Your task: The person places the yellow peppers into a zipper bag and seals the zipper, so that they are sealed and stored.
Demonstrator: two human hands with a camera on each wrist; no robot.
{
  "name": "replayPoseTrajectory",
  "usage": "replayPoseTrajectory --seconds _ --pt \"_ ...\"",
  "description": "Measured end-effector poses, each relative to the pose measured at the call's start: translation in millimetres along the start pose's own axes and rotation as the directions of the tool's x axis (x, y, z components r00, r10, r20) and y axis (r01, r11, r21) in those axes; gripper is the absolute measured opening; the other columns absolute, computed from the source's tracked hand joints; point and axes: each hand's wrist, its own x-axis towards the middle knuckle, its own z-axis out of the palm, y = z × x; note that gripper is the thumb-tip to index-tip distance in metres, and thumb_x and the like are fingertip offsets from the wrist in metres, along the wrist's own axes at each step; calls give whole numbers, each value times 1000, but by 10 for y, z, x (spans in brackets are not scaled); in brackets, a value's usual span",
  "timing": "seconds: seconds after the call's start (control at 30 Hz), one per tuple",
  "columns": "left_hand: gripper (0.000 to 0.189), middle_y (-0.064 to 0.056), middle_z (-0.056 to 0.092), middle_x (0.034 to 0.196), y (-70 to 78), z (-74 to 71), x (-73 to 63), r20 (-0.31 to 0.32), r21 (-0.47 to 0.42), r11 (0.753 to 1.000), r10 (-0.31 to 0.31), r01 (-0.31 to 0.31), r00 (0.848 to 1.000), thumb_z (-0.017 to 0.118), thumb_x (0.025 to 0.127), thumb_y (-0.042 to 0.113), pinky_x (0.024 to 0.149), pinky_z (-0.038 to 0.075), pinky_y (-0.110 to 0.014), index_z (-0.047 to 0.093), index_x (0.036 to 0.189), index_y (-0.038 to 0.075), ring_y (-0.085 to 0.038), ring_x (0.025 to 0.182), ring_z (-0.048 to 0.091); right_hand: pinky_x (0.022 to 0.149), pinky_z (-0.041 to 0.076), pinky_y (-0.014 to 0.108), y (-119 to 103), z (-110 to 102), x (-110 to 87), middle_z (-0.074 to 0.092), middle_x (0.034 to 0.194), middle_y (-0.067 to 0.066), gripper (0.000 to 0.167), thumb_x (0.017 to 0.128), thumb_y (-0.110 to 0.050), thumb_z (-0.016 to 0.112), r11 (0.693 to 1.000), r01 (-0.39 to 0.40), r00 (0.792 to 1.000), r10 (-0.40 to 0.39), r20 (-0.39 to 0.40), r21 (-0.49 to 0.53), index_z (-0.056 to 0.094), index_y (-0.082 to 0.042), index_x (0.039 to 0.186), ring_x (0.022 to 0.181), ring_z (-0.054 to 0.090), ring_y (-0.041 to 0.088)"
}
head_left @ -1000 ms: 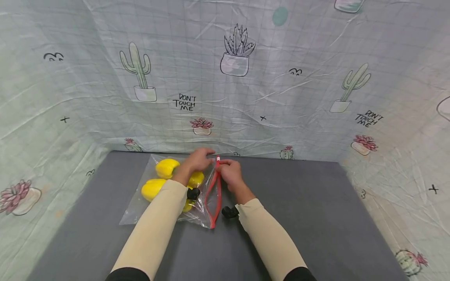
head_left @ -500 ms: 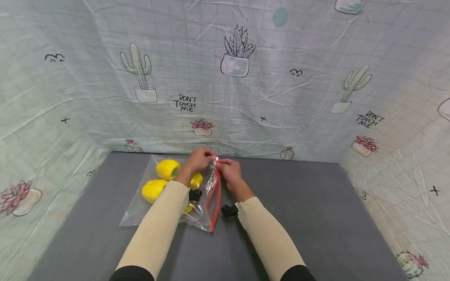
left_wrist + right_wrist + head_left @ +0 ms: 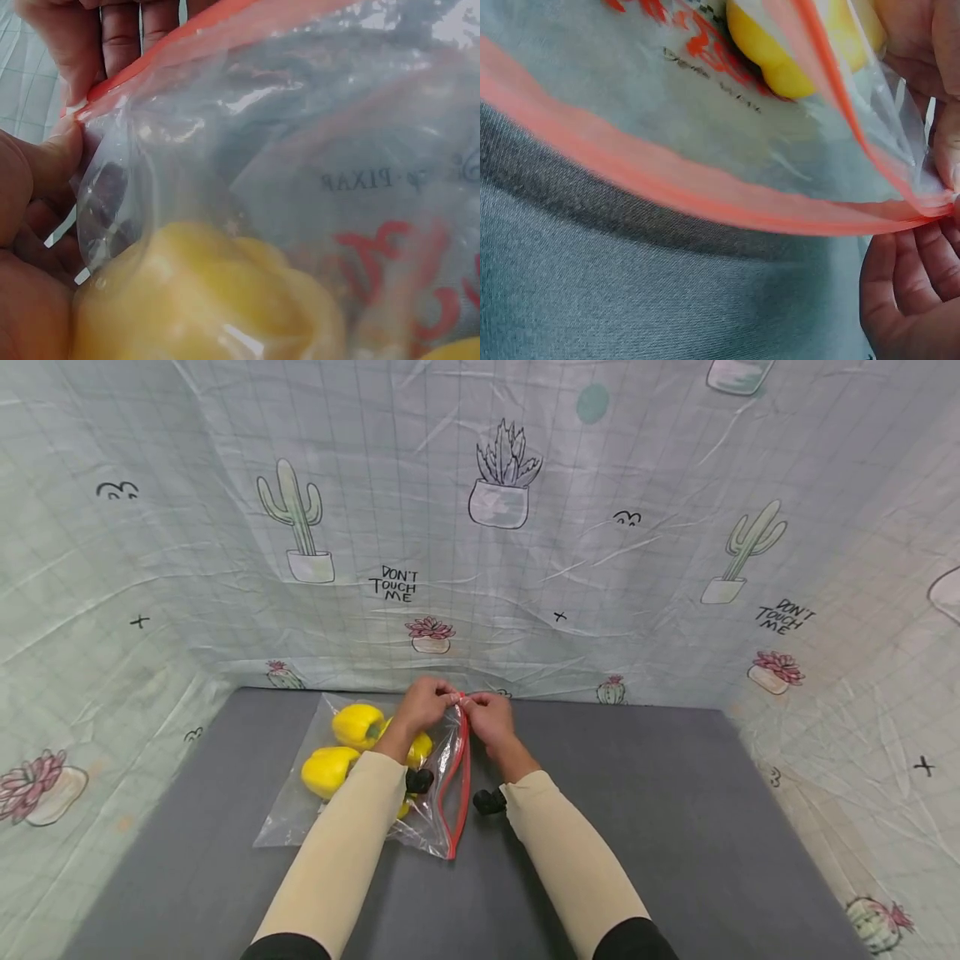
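Note:
A clear zip bag (image 3: 281, 822) lies flat to the left of centre, its red zip edge (image 3: 465, 777) facing right. Several yellow bell peppers (image 3: 328, 771) are inside; in the left wrist view one pepper (image 3: 202, 292) bulges the plastic. My left hand (image 3: 426, 702) pinches the bag's far corner between thumb and fingers. Right beside it, my right hand (image 3: 491, 720) pinches the end of the red strip, where a small white slider (image 3: 77, 107) shows between the two hands. In the right wrist view the two red edges (image 3: 705, 214) part widely, leaving the mouth gaping.
The bag rests on a dark grey table (image 3: 637, 827). Close behind the hands hangs a pale curtain (image 3: 525, 577) printed with cacti, which also rises at both sides. Red print (image 3: 705, 45) marks the bag. A black wrist camera (image 3: 489, 802) sits on the right wrist.
My left fingers have curled from loosely spread to a pinch at the bag's corner. The right hand has shifted slightly up to the strip's far end, covering the slider in the head view.

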Motion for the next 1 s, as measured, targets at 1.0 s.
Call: replayPoseTrajectory --seconds 1.0 --pt "23 -17 75 115 -45 -49 -43 -118 -232 969 -113 83 987 64 104 17 85 47 -31 78 112 1 -25 97 61 57 43 24 -23 48 -133 60 71 -2 22 100 -19 67 985 29 1000 -28 11 -170 75 -2 91 63 53 13"
